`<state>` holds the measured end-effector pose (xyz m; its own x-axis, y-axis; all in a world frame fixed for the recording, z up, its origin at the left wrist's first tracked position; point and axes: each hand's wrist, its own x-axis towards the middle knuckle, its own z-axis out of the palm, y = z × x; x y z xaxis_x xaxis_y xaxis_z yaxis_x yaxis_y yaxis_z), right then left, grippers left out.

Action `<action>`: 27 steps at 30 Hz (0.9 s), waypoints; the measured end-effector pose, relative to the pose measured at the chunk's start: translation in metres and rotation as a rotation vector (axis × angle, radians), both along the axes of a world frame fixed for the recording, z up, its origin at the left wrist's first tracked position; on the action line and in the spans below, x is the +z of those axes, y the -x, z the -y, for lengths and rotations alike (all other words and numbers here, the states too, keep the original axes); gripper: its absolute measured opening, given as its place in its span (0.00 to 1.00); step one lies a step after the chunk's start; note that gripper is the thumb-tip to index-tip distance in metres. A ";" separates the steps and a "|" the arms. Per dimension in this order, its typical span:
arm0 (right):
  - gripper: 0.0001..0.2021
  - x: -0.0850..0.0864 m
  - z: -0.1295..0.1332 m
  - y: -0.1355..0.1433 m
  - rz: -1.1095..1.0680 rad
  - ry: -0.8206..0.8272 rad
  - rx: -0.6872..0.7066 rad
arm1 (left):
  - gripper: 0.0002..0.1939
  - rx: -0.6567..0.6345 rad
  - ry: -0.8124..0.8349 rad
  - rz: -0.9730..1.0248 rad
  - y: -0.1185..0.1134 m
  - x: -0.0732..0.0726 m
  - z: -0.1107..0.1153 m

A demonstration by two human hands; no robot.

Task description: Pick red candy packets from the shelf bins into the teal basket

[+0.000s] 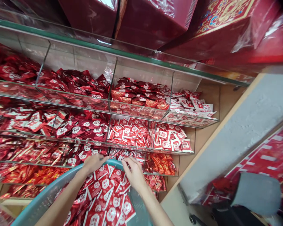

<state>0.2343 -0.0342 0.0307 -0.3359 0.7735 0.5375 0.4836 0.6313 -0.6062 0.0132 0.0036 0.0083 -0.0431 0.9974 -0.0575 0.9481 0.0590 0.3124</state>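
Note:
A teal plastic basket (46, 191) with a perforated wall is below me, tilted against the shelves. It holds many small red and white packets (112, 213) with round white prints. My left hand (93, 164) is closed on the basket's far rim, its fingertips at the edge. A short way to the right, my right hand (134, 172) also grips that rim with bent fingers. Just beyond both hands, similar red and white packets (128, 131) fill a compartment of the shelf. Part of each hand's grip is hidden behind the rim.
Tiered glass shelves (141, 110) with dividers hold red packets. Orange packets (161, 163) lie low on the right. Large dark red boxes (153, 18) stand on the top shelf. A wooden side panel (209, 135) borders a pale wall; a grey chair (257, 193) stands right.

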 end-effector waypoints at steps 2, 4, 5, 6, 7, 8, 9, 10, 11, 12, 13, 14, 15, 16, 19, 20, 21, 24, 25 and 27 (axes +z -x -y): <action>0.12 0.014 -0.002 -0.001 0.024 -0.059 -0.020 | 0.32 0.006 0.004 0.014 0.002 0.000 -0.001; 0.12 0.029 -0.007 -0.003 0.053 -0.121 -0.046 | 0.32 0.002 0.001 0.023 0.002 0.000 -0.002; 0.11 0.037 -0.011 -0.005 0.072 -0.149 -0.057 | 0.32 0.000 -0.002 0.025 0.001 0.000 -0.003; 0.11 0.044 -0.015 -0.006 0.096 -0.176 -0.068 | 0.32 -0.001 -0.005 0.025 0.001 -0.001 -0.003; 0.11 0.052 -0.021 -0.007 0.124 -0.202 -0.082 | 0.32 -0.001 -0.007 0.024 0.001 -0.001 -0.003; 0.11 0.059 -0.027 -0.009 0.155 -0.228 -0.103 | 0.32 -0.002 -0.009 0.023 0.001 -0.001 -0.003; 0.11 0.067 -0.034 -0.010 0.190 -0.250 -0.129 | 0.32 -0.003 -0.011 0.024 0.001 -0.001 -0.003; 0.11 0.074 -0.041 -0.012 0.228 -0.268 -0.161 | 0.31 -0.007 -0.012 0.027 0.001 -0.002 -0.003; 0.12 0.081 -0.049 -0.014 0.268 -0.282 -0.197 | 0.31 -0.009 -0.011 0.031 0.002 -0.002 -0.002; 0.13 0.088 -0.057 -0.015 0.310 -0.287 -0.237 | 0.30 -0.009 -0.009 0.034 0.002 -0.001 -0.002; 0.13 0.095 -0.064 -0.017 0.352 -0.282 -0.284 | 0.30 -0.007 -0.005 0.037 0.002 -0.001 -0.001; 0.14 0.101 -0.072 -0.019 0.397 -0.261 -0.335 | 0.30 -0.001 0.000 0.038 0.003 0.000 0.000; 0.14 0.106 -0.079 -0.021 0.442 -0.228 -0.388 | 0.29 0.005 0.003 0.040 0.003 0.000 0.001; 0.14 0.110 -0.085 -0.022 0.481 -0.188 -0.435 | 0.29 0.011 0.004 0.042 0.004 0.001 0.002; 0.14 0.115 -0.101 -0.024 0.546 -0.093 -0.512 | 0.28 0.024 0.002 0.039 0.004 0.003 0.003; 0.15 0.115 -0.104 -0.023 0.556 -0.076 -0.519 | 0.29 0.025 0.001 0.034 0.004 0.003 0.003; 0.17 0.115 -0.107 -0.023 0.566 -0.065 -0.527 | 0.29 0.027 0.002 0.030 0.004 0.003 0.003; 0.21 0.113 -0.111 -0.019 0.610 -0.023 -0.562 | 0.29 0.032 0.006 0.028 0.004 0.002 0.002; 0.21 0.112 -0.112 -0.018 0.622 -0.006 -0.573 | 0.29 0.032 0.008 0.029 0.003 0.002 0.002; 0.22 0.112 -0.113 -0.016 0.635 0.029 -0.586 | 0.29 0.034 0.013 0.032 0.002 0.003 0.002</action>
